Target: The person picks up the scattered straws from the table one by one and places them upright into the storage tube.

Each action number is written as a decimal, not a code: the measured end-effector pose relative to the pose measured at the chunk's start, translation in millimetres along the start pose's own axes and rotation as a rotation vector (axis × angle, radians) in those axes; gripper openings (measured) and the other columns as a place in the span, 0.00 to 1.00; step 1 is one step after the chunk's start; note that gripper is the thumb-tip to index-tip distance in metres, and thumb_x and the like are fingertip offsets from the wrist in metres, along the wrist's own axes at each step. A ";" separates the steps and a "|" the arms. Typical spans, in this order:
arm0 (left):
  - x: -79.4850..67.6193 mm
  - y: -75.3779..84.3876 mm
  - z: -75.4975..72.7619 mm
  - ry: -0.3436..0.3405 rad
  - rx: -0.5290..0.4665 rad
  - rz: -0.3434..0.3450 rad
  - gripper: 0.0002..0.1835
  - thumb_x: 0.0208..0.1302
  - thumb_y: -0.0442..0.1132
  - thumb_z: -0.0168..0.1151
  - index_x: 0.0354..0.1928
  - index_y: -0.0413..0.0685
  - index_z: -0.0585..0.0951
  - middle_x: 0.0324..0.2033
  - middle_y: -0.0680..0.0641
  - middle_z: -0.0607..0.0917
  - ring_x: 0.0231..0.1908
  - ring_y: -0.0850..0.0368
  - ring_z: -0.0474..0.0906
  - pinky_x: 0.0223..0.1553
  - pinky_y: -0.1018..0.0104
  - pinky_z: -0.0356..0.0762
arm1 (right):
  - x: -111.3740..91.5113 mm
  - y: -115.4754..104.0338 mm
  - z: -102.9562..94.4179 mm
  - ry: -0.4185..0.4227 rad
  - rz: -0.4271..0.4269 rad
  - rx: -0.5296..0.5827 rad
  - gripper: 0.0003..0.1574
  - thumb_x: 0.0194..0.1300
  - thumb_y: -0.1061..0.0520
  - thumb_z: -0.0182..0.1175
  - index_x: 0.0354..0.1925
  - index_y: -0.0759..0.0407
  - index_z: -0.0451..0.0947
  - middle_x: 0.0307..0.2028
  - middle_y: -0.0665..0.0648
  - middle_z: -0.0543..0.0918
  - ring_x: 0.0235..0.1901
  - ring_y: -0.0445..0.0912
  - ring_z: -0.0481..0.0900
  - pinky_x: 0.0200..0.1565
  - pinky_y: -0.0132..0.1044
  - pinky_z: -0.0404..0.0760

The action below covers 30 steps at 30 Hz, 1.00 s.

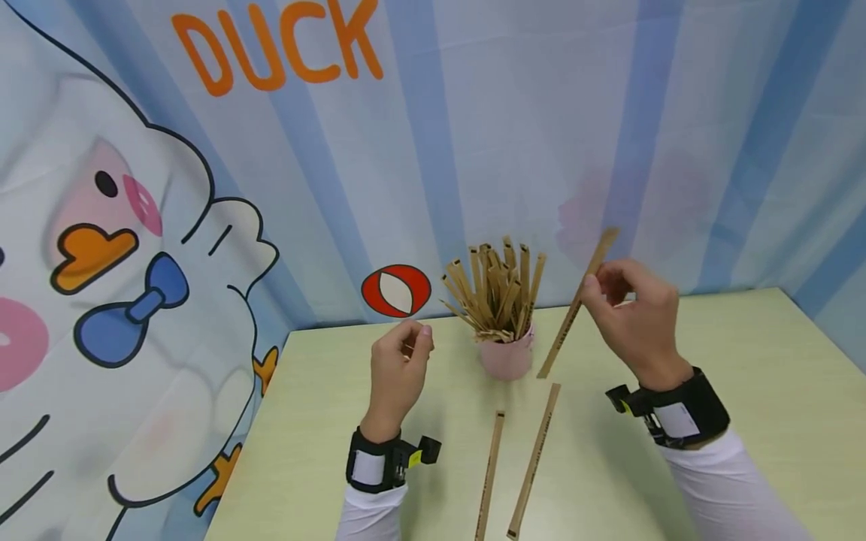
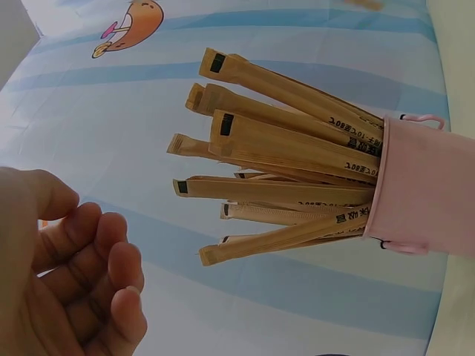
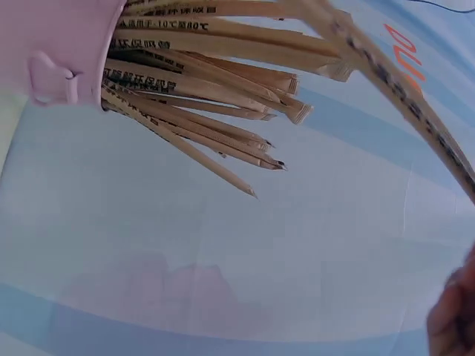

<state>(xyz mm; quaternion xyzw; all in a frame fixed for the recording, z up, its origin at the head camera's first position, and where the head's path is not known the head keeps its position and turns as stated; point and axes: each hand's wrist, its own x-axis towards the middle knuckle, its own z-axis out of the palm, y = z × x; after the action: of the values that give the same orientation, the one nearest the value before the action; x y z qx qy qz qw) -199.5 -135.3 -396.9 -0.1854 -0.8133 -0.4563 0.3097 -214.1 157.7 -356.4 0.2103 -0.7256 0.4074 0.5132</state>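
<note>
Between thumb and fingers my right hand pinches a paper-wrapped straw, held slanted to the right of a small pink bucket. Dark printing runs along the straw's wrapper in the right wrist view. Many more wrapped straws stand in the bucket, fanned out above its rim. My left hand hovers at the bucket's left, fingers loosely curled, with nothing in it. Two wrapped straws lie apart on the table: a left one and a right one.
The bucket stands near the back edge of the pale table. Behind it hangs a blue striped cloth with a cartoon duck at the left. Each wrist wears a black strap with a small camera.
</note>
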 end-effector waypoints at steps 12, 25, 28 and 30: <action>1.5 1.4 0.4 -0.001 0.001 -0.023 0.18 0.68 0.47 0.50 0.25 0.46 0.79 0.19 0.53 0.78 0.21 0.63 0.71 0.23 0.66 0.74 | 18.2 3.1 31.8 0.339 -0.126 0.046 0.08 0.49 0.62 0.55 0.21 0.69 0.74 0.17 0.64 0.74 0.17 0.49 0.63 0.24 0.41 0.61; 1.8 2.5 0.8 0.001 0.001 -0.020 0.17 0.68 0.47 0.50 0.24 0.47 0.78 0.19 0.53 0.77 0.21 0.63 0.71 0.22 0.66 0.74 | -41.2 50.4 73.4 0.074 -0.190 -0.081 0.06 0.55 0.59 0.57 0.26 0.61 0.77 0.20 0.58 0.77 0.16 0.45 0.67 0.19 0.41 0.65; 1.8 1.2 0.5 0.003 -0.002 -0.026 0.17 0.69 0.46 0.50 0.25 0.46 0.78 0.19 0.53 0.77 0.21 0.63 0.71 0.23 0.66 0.74 | -50.7 53.3 78.5 0.004 -0.180 -0.104 0.05 0.55 0.59 0.57 0.28 0.61 0.77 0.21 0.57 0.77 0.17 0.44 0.67 0.18 0.40 0.65; 1.8 0.8 0.3 0.003 -0.003 -0.029 0.17 0.68 0.45 0.50 0.25 0.46 0.79 0.19 0.53 0.78 0.21 0.62 0.71 0.23 0.66 0.74 | -55.9 55.0 81.6 -0.038 -0.171 -0.112 0.04 0.55 0.59 0.58 0.28 0.60 0.77 0.21 0.57 0.76 0.17 0.44 0.67 0.19 0.40 0.65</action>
<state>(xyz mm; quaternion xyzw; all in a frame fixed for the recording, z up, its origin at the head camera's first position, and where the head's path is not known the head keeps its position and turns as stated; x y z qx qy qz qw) -200.5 -134.6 -395.3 -0.1732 -0.8148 -0.4621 0.3042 -279.1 117.4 -439.8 0.2498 -0.7362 0.3169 0.5433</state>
